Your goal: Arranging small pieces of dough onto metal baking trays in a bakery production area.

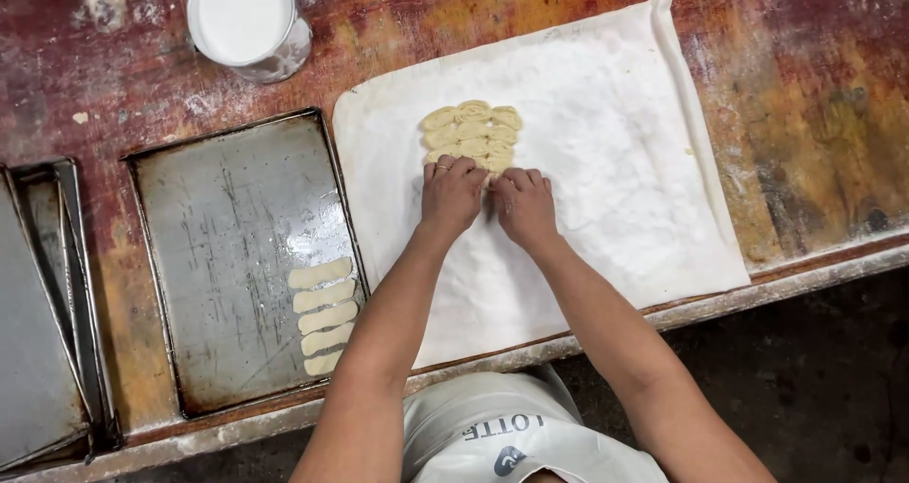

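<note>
A pile of small dough pieces [472, 134] is laid on a floured white cloth [606, 189]. The near edge of the pile is touched by the left hand [451, 196] and the right hand [524, 205]. The fingers are kept close together and bent down onto the dough. Five shaped pieces [323, 316] are lined up on a metal tray [227, 227].

Left hand [451, 195] and right hand [524, 205] side by side, fingers curled.
</note>
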